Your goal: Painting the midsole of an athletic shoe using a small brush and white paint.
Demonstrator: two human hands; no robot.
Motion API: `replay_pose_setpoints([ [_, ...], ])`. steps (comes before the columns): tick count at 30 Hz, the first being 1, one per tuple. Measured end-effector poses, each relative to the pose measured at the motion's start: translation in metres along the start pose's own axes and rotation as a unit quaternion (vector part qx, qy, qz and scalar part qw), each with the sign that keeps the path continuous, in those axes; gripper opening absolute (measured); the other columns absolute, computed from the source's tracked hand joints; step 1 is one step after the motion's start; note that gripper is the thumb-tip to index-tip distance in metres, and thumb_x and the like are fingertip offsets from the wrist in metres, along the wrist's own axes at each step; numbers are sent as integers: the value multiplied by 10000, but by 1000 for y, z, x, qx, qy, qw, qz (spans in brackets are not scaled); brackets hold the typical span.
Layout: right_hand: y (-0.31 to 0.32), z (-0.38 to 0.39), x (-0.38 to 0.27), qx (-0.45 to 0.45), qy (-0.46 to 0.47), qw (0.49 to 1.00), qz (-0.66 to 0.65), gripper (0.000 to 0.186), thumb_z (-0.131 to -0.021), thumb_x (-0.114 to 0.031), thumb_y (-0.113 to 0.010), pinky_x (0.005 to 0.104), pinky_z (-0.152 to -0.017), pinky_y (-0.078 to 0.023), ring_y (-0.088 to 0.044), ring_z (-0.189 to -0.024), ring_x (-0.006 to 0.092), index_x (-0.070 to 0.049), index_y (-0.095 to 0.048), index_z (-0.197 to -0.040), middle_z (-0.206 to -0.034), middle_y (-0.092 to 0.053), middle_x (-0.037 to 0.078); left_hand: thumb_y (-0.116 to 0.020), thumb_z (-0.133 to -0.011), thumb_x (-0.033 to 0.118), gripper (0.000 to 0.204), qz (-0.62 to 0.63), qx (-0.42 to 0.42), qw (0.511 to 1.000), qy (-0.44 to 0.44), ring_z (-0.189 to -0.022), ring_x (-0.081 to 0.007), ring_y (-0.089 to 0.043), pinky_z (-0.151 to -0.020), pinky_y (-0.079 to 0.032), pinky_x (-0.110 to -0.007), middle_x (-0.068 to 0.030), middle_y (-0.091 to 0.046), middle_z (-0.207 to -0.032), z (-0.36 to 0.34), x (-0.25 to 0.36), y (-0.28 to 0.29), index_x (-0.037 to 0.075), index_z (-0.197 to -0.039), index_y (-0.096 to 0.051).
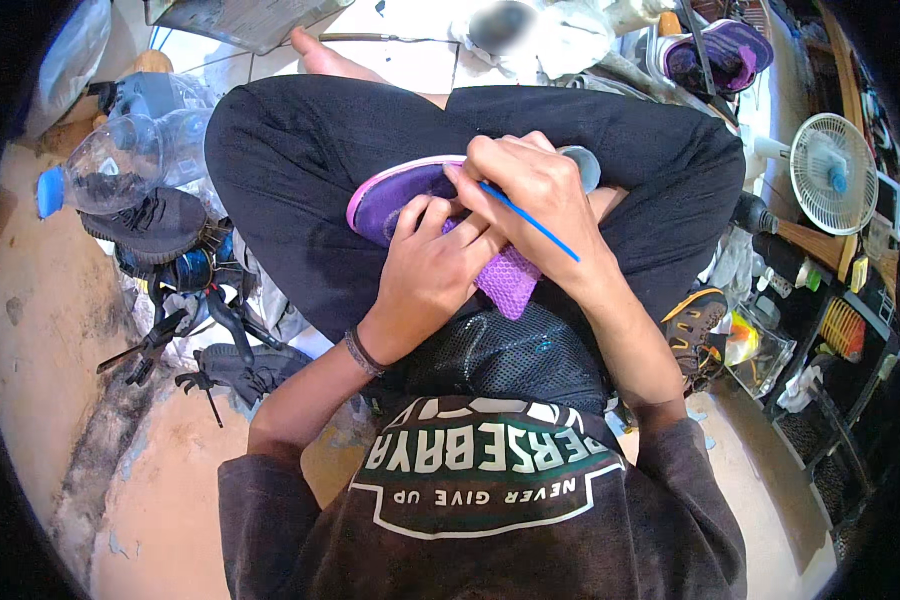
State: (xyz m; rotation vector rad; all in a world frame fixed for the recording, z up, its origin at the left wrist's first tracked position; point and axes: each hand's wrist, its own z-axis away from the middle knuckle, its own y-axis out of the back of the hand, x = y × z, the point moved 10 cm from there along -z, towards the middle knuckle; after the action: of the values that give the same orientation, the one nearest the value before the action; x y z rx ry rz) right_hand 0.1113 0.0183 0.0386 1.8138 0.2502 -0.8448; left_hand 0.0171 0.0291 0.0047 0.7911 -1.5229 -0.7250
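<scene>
The left hand (432,262) grips a purple shoe (388,208). The right hand (542,190) pinches a blue stick (531,222) over it.

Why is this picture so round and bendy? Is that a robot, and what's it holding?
No robot here, just a person's bare hands! A wide fisheye camera on their head looks down, which makes straight edges bend. The left hand holds a purple shoe over the lap. The right hand grips a thin blue stick; its tip is hidden. To the left is a clear plastic bottle, and to the right a white fan.
</scene>
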Motion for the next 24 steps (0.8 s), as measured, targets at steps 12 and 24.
replay_pose_setpoints([
  [12,30,19,12,60,-66,996,-2,195,-877,-81,-749,367,-653,-470,-627,-647,266,-37,-579,-791,-714,-632,93,-576,-886,182,402,11,8,1000,7,-1156,-283,-567,-1055,-375,-455,-25,-648,-1226,-4,1,4,131,-1274,-669],
  [24,24,16,8,8,-63,998,30,198,-841,-75,-791,367,-689,-505,-649,-676,252,-35,-611,-771,-718,-672,82,-606,-858,187,424,17,2,1000,5,-1151,-299,-565,-1056,-371,-463,-44,-652,-1226,-2,-1,0,124,-1273,-666],
])
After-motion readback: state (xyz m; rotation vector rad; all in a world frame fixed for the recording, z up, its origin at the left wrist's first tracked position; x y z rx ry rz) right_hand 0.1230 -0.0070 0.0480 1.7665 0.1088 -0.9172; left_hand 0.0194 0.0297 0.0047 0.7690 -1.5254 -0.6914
